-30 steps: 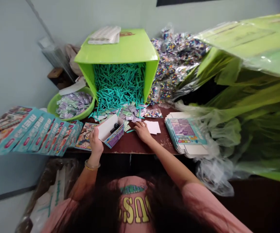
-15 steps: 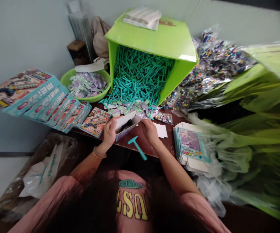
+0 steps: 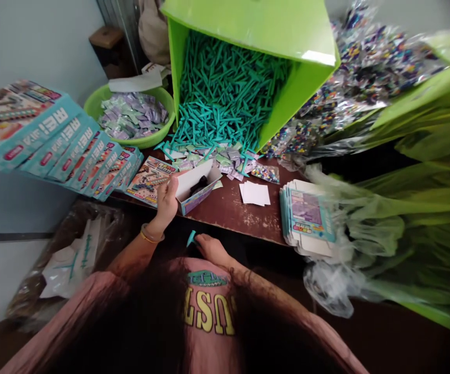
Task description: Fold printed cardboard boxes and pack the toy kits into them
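My left hand (image 3: 166, 200) grips the left end of an open cardboard box (image 3: 199, 196) at the table's front edge. Its flap stands up, and something black shows inside. Low by my shirt, below the table edge, my right hand (image 3: 213, 251) has its fingers closed on a small teal plastic hammer (image 3: 191, 238); the head pokes out and the handle is hidden. Many more teal hammers (image 3: 228, 104) fill a green bin lying on its side. Small purple and green packets (image 3: 225, 158) are spread before it.
Filled boxes (image 3: 41, 135) stand stacked at left, beside a green basin (image 3: 155, 137) of packets. White cards (image 3: 255, 193) and flat cartons (image 3: 306, 213) lie on the right. Bags of colourful beads (image 3: 365, 78) and green plastic sheeting (image 3: 415, 223) crowd the right side.
The teal hammer has dropped from mid-air at the table edge toward my lap. My right hand has left the box's side and come down onto it. The left hand keeps the box.
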`<act>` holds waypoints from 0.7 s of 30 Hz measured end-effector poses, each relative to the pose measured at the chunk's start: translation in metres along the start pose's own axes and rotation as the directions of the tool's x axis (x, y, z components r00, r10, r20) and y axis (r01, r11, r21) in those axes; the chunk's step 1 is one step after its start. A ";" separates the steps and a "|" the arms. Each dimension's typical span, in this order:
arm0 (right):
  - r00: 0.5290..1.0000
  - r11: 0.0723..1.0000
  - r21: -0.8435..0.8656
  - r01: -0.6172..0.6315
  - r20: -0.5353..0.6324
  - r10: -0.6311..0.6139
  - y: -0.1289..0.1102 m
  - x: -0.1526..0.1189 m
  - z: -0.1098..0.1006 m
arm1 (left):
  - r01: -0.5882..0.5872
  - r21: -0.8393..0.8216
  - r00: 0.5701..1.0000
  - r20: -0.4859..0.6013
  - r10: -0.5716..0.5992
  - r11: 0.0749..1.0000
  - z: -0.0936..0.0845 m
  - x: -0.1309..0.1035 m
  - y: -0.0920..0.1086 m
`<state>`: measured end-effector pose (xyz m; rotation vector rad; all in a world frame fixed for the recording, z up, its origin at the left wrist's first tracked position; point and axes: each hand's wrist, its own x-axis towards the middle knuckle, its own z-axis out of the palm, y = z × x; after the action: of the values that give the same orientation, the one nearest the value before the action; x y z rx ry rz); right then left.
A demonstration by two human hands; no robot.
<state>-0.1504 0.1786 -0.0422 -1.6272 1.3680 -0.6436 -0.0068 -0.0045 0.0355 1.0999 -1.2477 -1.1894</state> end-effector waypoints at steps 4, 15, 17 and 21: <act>0.992 0.983 0.161 0.085 0.081 -0.099 -0.022 0.000 -0.058 | 0.034 0.016 0.996 0.088 -0.035 0.999 -0.006 -0.010 0.012; 0.829 0.948 -0.205 0.245 -0.463 -0.314 -0.099 0.070 -0.099 | -0.136 0.024 0.972 0.196 0.129 0.990 0.000 -0.030 0.035; 0.803 0.941 -0.253 0.226 -0.498 -0.327 -0.093 0.061 -0.091 | -0.133 0.029 0.973 0.197 0.125 0.991 -0.003 -0.035 0.036; 0.667 0.940 -0.258 0.221 -0.664 -0.339 -0.077 0.035 -0.106 | -0.117 0.006 0.971 0.209 0.113 0.993 -0.005 -0.042 0.035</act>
<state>-0.1916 0.1134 0.0699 -1.8238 1.7372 -1.5026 0.0013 0.0396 0.0669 0.9198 -1.4651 -1.2302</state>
